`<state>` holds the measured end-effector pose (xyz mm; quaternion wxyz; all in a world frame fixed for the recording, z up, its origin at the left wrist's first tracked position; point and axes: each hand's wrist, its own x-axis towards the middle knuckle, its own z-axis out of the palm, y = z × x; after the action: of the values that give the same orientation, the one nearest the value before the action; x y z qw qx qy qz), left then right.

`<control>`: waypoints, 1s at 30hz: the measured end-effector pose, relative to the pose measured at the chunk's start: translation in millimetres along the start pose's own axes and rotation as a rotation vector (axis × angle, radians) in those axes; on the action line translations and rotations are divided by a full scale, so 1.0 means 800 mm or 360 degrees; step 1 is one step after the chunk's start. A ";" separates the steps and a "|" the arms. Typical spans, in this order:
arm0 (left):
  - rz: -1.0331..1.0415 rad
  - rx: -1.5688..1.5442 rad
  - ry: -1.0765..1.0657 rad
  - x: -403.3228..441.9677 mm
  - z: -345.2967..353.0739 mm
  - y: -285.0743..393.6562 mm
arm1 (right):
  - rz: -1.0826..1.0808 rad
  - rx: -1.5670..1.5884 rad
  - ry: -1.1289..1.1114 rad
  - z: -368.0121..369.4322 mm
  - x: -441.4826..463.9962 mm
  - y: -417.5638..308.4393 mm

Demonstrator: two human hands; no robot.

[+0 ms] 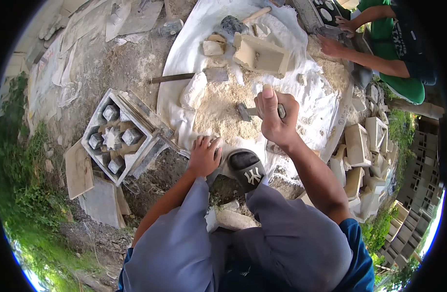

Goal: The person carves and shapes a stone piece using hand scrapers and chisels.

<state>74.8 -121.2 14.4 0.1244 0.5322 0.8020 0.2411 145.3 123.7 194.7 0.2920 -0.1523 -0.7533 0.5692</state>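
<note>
My right hand point(279, 117) is closed in a fist around the handle of a small hammer point(244, 112), thumb pointing up. The hammer's metal head hangs over pale crumbly powder point(221, 117) on a white sheet point(179, 53). My left hand point(204, 155) lies with fingers spread over my left foot, by the sheet's near edge. A hollow cream-coloured cast block point(269, 57) with broken edges sits on the sheet beyond my right hand. Left of the powder are a white lump point(194, 91) and a flat-bladed tool point(216, 74) with a long handle.
A square mould point(148, 138) with a star and hexagonal blocks stands at left, beside boards point(79, 170). A mallet point(233, 24) lies at the sheet's far side. Cast blocks point(357, 145) are piled at right. Another person's hands point(333, 47) work at a mould, upper right.
</note>
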 end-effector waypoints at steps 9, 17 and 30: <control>-0.0022 -0.0006 -0.0034 -0.009 0.001 0.000 | 0.0058 0.0127 0.0109 -0.006 -0.003 -0.022; -0.0061 -0.0035 -0.0040 -0.006 -0.002 0.004 | 0.0054 0.0217 0.0209 -0.007 0.004 -0.020; -0.0071 -0.0038 -0.0071 -0.003 0.003 0.001 | 0.0213 0.0050 0.0082 -0.003 0.007 0.009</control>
<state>77.3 -122.3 12.6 0.1540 0.5179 0.8077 0.2360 141.3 130.7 190.1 0.2750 -0.2122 -0.7246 0.5952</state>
